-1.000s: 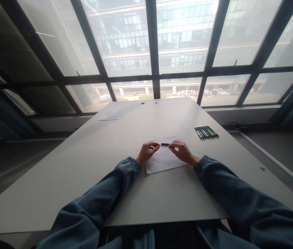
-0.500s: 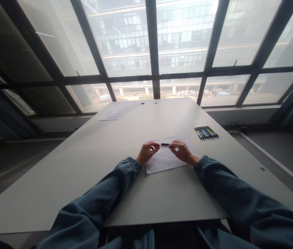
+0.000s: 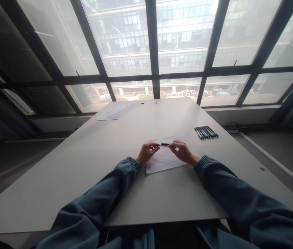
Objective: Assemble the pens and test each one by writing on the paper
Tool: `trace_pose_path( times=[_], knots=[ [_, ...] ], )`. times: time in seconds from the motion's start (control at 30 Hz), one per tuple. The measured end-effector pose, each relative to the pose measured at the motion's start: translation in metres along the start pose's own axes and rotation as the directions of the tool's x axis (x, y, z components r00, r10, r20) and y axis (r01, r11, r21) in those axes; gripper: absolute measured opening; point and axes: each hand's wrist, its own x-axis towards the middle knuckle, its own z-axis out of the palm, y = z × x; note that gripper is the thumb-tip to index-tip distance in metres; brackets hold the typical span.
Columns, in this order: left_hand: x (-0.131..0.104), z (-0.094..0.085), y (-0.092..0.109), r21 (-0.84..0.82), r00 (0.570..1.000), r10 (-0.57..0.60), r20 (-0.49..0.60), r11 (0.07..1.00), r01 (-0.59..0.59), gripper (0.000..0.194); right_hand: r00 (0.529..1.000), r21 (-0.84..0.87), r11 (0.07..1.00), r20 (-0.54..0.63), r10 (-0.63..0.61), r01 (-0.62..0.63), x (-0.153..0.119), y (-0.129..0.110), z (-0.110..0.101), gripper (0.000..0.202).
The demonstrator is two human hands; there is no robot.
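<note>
I have the left hand (image 3: 148, 152) and the right hand (image 3: 181, 152) each pinched narrow, holding opposite ends of a thin rod (image 3: 164, 146) that spans the gap between them, above the far part of the sheet (image 3: 165, 162). At the rod's 12 o'clock, just beside it, I see a black pen (image 3: 164, 144); whether fingers touch it, I cannot tell. From the hands, a row of pens (image 3: 206, 132) lies between 2 and 3 o'clock on the table (image 3: 84, 173), and papers (image 3: 113, 111) at 10.

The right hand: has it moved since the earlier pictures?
No: against the table and the row of pens, the right hand keeps its place over the paper, without visible shift.
</note>
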Motion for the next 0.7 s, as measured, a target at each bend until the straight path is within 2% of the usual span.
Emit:
trace_pose_path(
  times=[0.27,0.57,0.7],
  knots=[
    [0.0009,-0.0006,-0.0009,-0.014,0.999,-0.032,0.030,0.999,0.032,0.029,1.000,0.006,1.000,0.002,-0.002,0.002,0.0007,-0.0022,-0.0003,0.018],
    [-0.0017,0.0007,0.0010,-0.009,0.999,0.026,0.043,1.000,-0.026,0.022,0.999,-0.031,1.000,0.052,0.001,0.001,-0.0023,0.0002,0.0023,0.017],
    [-0.0022,-0.0017,0.0036,0.067,0.990,0.100,0.095,0.992,-0.106,0.020,0.995,-0.052,0.998,0.098,-0.024,0.029,-0.0033,0.0029,0.0044,0.015]
  ],
)
